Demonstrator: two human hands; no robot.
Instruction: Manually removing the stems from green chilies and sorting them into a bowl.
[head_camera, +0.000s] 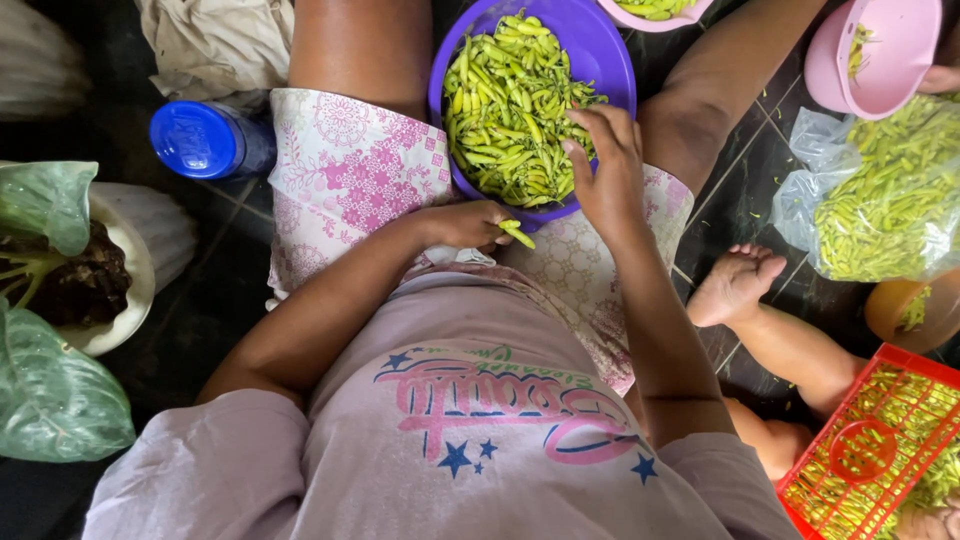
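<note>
Left hand (468, 222) pinching chili (517, 234), purple bowl (600, 45) of chilies (505, 105)

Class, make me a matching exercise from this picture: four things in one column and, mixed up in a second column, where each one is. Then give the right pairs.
Things
1. purple bowl
2. blue bottle
3. red basket
4. clear bag

Places
A. bottom right corner
B. between the person's knees
C. on the floor at the right, under the pink bowl
D. on the floor left of the person's leg

Pairs: 1-B, 2-D, 3-A, 4-C

The left hand holds one green chilli; the right hand reaches into the purple bowl.
</note>
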